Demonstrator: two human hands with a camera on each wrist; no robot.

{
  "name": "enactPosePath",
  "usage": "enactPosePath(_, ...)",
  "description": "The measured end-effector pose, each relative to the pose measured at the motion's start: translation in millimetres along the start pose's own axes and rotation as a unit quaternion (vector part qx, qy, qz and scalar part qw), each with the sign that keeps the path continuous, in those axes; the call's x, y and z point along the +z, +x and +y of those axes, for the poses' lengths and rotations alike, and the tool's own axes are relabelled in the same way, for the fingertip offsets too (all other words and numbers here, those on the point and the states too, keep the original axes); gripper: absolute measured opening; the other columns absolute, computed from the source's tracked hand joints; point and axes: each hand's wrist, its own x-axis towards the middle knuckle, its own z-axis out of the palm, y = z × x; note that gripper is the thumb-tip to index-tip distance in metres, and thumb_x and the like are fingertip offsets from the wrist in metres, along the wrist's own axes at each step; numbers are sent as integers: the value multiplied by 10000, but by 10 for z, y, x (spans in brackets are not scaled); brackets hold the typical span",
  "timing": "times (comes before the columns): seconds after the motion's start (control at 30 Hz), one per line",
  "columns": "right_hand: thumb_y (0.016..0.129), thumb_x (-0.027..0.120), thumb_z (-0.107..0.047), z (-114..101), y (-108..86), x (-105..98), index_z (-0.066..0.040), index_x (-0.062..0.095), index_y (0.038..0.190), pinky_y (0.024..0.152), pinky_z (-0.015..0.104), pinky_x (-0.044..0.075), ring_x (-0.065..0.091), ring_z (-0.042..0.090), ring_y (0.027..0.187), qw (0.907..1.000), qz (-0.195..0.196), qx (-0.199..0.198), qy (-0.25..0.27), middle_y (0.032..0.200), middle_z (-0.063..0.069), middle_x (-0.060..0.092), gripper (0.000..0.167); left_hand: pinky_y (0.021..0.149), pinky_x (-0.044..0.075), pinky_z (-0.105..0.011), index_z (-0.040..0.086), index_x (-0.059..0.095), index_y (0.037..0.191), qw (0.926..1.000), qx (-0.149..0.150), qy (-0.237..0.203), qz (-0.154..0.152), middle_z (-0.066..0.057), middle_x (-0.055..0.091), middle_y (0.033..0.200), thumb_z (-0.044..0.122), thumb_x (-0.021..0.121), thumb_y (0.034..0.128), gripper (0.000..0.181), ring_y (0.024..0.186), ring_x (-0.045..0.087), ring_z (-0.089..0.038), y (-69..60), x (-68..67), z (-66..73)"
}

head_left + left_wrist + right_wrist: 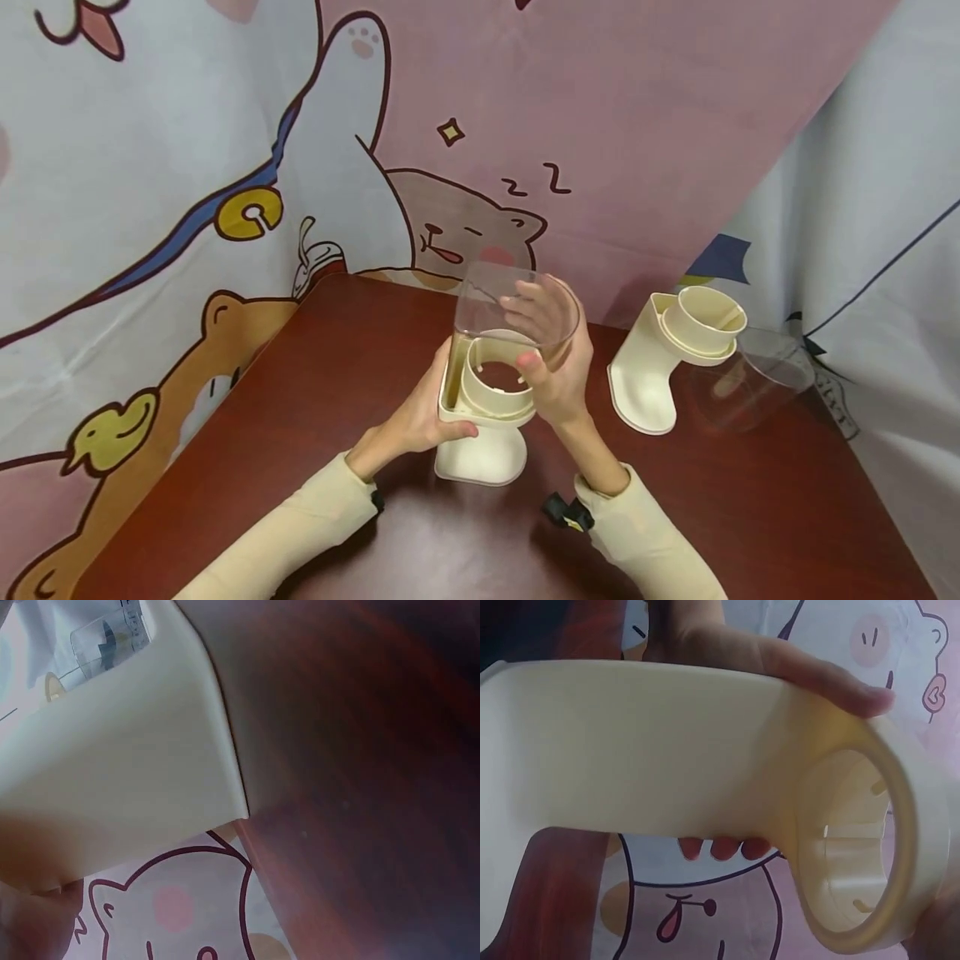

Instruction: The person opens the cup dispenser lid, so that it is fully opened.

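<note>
Two holds applied: your left hand (423, 408) gripped the cream stand (480, 454), your right hand (564, 375) the clear container (487, 300), which probably needed squaring to the collar (495, 403).

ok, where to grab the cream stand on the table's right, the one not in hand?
I'd take the stand by its upright column, coming from image left in the head view. That flank looks unobstructed, whereas the round collar overhangs toward the right, with the clear container close beside it.
</note>
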Motion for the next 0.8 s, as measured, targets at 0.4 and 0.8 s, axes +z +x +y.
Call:
enactPosePath(0.4, 784, 805, -537, -18, 37, -5, 22, 431, 1400, 937, 394, 558, 683, 280, 1091, 9998, 35, 178, -31, 1270, 139, 635, 912, 1160, 317, -322, 146, 27, 1600, 10000, 15, -10, 47, -89, 340, 1565, 784, 641, 754, 1225, 1369, 421, -250, 15, 35, -10)
enactPosePath(0.8, 776, 822, -514, 12, 54, -22, 62, 432, 1389, 935, 400, 557, 682, 310, 1083, 9998, 36, -147, 129, 1258, 218, 621, 928, 1175, 293, -329, 109, 72, 1586, 9997, 12, 260, 30, -130, 381, 1526, 810, 616, 749, 1219, 1364, 413, -230, 31, 16, -4)
